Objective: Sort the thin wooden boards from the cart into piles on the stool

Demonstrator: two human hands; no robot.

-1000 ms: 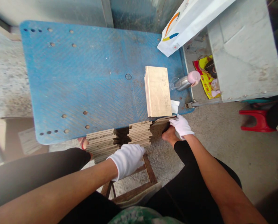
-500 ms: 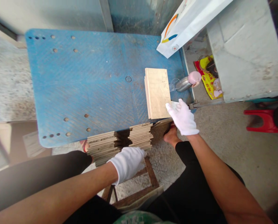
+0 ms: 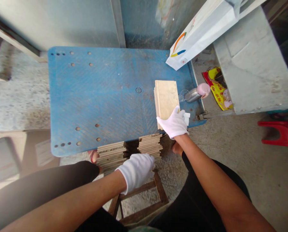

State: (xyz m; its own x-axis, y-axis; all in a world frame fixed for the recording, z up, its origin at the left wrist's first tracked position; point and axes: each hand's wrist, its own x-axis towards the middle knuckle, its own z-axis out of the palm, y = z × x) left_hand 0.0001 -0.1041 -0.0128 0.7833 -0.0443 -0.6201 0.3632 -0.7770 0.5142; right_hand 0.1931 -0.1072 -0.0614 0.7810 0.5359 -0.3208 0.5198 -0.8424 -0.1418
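Note:
My right hand (image 3: 174,124), in a white glove, lies over the near end of a short stack of pale wooden boards (image 3: 167,96) on the blue table. Its thumb is at the left edge and its fingers reach across to the right edge, closed on the top board. Beside the fingers lies a small white piece (image 3: 187,118). My left hand (image 3: 138,170), also gloved, is closed, its fingertips hidden underneath, and whatever it may hold cannot be seen. It is just in front of two rows of stacked thin wooden boards (image 3: 150,146) below the table's near edge.
The blue table (image 3: 105,96) has several holes. On its right stand a steel bottle with pink lid (image 3: 197,92), a clear cup (image 3: 183,95) and a white paper bag (image 3: 182,51). A wooden frame (image 3: 159,187) is between my legs. A red stool (image 3: 276,130) stands far right.
My right hand has moved left from the boards' right edge onto their near end. My left hand stays by the lower stacks. The view has shifted slightly.

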